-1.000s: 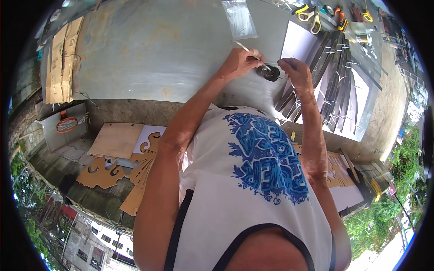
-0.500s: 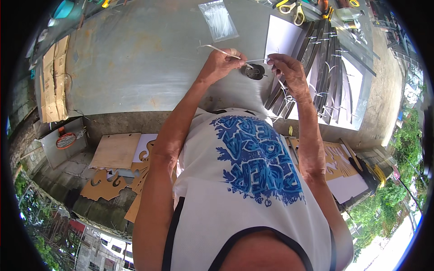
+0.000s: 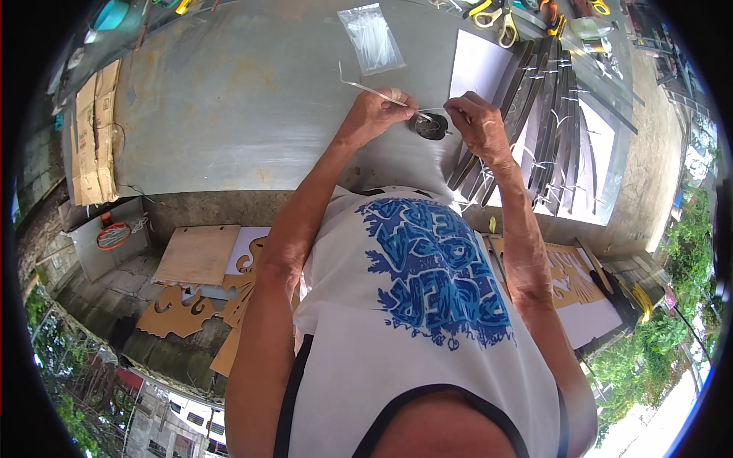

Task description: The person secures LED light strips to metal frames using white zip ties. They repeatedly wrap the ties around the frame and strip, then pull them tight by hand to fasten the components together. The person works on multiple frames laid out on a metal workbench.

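My left hand (image 3: 378, 116) is closed in a pinch on a thin white strip (image 3: 372, 89), whose bent free end sticks out to the upper left. A fine white strand runs from those fingers across to my right hand (image 3: 479, 126), which pinches its other end; it looks like a cable tie. Just below the gap between both hands sits a small dark round piece (image 3: 437, 128) with a whitish bit in it. Beyond my hands lies a clear plastic bag (image 3: 372, 38) of white cable ties.
To the right, long dark strips (image 3: 546, 114) tied with white cable ties lie over white sheets. Scissors (image 3: 507, 29) and other tools line the far edge. Folded cardboard (image 3: 95, 133) lies at the left of the grey metal table (image 3: 229, 99). Cut-out brown panels (image 3: 179, 309) lie behind me.
My right hand has moved slightly left, closer to my left hand, and has turned with its fingers more curled. The strip's free end now points higher.
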A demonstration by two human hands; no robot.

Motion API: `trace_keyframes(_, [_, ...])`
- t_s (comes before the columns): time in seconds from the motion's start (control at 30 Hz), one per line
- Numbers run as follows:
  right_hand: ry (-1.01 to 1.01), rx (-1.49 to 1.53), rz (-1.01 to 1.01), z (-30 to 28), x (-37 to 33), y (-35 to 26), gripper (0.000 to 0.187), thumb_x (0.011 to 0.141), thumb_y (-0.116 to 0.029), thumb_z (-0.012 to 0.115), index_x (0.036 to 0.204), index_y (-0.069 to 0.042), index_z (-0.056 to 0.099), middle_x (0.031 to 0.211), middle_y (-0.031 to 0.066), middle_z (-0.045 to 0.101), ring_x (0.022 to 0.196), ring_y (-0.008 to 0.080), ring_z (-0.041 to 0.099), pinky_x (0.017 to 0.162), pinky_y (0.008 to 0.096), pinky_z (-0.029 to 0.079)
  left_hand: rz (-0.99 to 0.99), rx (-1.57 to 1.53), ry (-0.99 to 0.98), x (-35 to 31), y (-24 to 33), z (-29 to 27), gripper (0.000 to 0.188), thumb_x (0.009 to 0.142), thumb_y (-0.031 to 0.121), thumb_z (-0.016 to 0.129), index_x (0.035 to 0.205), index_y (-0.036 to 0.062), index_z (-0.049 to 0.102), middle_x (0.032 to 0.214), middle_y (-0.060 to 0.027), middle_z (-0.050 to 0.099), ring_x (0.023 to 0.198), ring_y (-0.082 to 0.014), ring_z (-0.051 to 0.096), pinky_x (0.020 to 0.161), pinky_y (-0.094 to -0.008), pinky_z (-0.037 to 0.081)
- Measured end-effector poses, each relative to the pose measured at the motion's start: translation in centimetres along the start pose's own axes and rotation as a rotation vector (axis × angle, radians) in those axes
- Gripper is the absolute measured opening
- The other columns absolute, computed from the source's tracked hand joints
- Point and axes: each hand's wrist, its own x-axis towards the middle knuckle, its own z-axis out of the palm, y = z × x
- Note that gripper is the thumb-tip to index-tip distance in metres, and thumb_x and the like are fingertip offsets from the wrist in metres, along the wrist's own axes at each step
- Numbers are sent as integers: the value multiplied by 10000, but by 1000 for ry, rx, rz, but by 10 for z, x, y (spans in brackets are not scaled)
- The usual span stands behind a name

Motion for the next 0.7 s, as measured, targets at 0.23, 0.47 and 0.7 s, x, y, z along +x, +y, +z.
trace_keyframes(0.23, [-131,172,190,-3,3,-1,195,913,-147,637,1015,-28,752,847,137,724,764,253,705,755,362,558,-40,-28,-19,-1,4,-2,175,900,49,745,1061,-19,737,912,-98,763,861,-141,716,787,-251,561])
trace_keyframes(0.47, [-317,276,565,-5,10,7,256,907,-226,664,984,-10,778,716,72,676,662,134,591,638,305,494,12,-11,13,-3,-1,-1,185,893,80,781,1048,-11,734,893,-41,731,836,-94,665,772,-237,532])
trace_keyframes(0.7, [-357,529,589,-7,9,13,259,881,-219,697,941,18,780,676,21,622,608,75,518,546,261,417,38,30,5,-2,-1,-2,159,904,83,773,1028,-10,737,909,-51,735,842,-94,664,783,-236,536])
